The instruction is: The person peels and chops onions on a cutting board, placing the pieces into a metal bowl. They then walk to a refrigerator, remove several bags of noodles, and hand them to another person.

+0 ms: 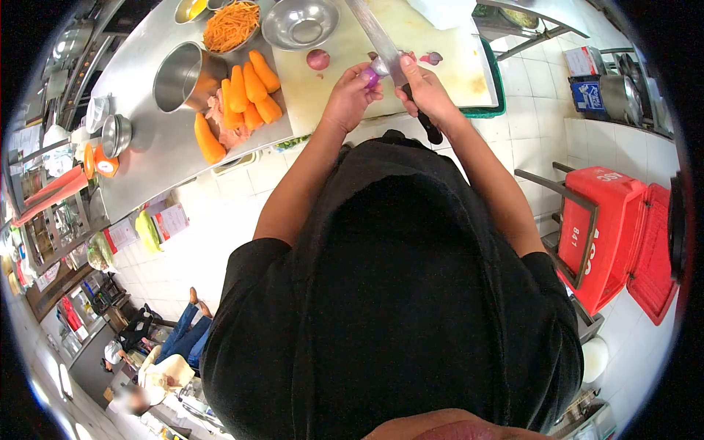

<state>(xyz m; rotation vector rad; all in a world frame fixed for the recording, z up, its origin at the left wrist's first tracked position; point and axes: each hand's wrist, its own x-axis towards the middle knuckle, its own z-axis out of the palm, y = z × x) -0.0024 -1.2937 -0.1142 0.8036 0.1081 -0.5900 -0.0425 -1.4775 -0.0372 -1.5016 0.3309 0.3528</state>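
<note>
Above the white cutting board (315, 103), my left hand (350, 99) is closed round a purple onion (372, 76). My right hand (427, 92) grips a knife (378, 35) by its black handle, the broad blade slanting up and left, close against the onion. Another purple onion (317, 59) lies on the board, left of the blade. Pieces of onion skin (432, 58) are scattered just beyond my right hand. A steel bowl (301, 23) stands at the board's far left. The blade's contact with the onion is partly hidden by my fingers.
Several peeled carrots (254, 83) lie on the steel table left of the board, beside a steel pot (187, 77) and a bowl of shredded carrot (232, 26). A green basket (493, 81) edges the board's right. A red cooler (598, 227) stands at right; people (172, 348) are behind, lower left.
</note>
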